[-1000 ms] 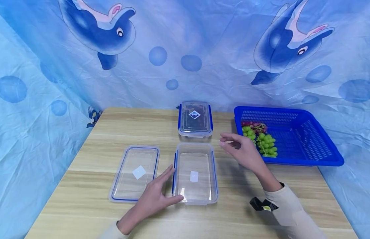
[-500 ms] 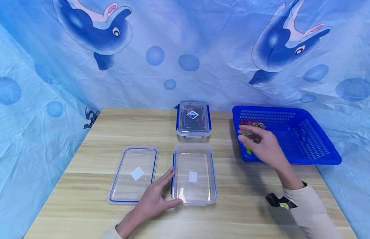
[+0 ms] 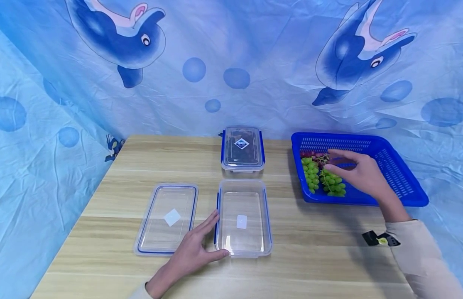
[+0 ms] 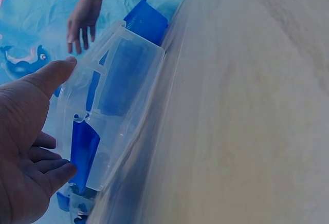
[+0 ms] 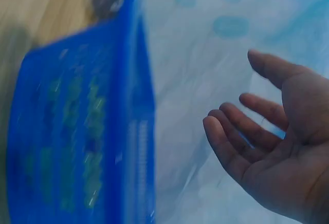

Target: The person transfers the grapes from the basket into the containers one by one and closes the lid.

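My left hand (image 3: 192,249) rests spread at the near left corner of a clear lidless food container (image 3: 253,203), thumb at its front rim and fingertips at its left side. In the left wrist view the container's blue clip (image 4: 85,149) hangs beside the fingers. My right hand (image 3: 360,172) hovers over the blue plastic basket (image 3: 407,199) with bent, parted fingers and nothing in them. Below and left of it in the basket lie green grapes (image 3: 310,174) and a bunch of red grapes (image 3: 309,154). The right wrist view has the palm (image 5: 293,167) above the basket's side.
A clear lid (image 3: 156,241) with a blue seal lies left of the container. Behind the container stands a second, lidded container (image 3: 243,155) with dark contents. A blue dolphin-print cloth (image 3: 231,45) hangs behind the wooden table (image 3: 171,162).
My right hand has moved right, from beside the basket's left edge, across the grapes, to over the basket's middle. The left hand stays at the container.
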Available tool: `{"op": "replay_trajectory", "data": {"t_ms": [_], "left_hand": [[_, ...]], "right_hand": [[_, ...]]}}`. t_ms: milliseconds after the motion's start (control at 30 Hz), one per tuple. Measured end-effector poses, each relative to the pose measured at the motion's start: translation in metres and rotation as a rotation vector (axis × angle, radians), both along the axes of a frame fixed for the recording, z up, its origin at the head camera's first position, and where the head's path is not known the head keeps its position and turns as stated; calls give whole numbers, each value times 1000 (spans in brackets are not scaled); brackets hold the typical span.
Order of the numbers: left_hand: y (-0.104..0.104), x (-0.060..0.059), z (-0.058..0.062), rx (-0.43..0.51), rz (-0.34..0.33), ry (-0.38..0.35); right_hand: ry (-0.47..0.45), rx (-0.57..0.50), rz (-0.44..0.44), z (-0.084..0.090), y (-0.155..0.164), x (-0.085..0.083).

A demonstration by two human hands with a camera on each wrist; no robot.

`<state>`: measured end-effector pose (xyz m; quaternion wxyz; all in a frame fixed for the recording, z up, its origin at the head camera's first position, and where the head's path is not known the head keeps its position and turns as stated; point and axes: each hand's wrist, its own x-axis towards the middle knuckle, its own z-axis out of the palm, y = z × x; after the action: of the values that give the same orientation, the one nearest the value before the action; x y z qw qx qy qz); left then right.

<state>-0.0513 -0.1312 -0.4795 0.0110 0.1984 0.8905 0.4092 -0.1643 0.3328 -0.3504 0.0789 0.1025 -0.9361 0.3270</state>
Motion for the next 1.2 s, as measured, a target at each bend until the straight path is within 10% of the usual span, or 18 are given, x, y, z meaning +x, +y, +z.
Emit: {"op": "replay_trajectory", "data": {"t_ms": [1200], "left_hand": [[0,0,2,14,1,-32]], "right_hand": [[-398,202,146,-78,75,-44]]}}
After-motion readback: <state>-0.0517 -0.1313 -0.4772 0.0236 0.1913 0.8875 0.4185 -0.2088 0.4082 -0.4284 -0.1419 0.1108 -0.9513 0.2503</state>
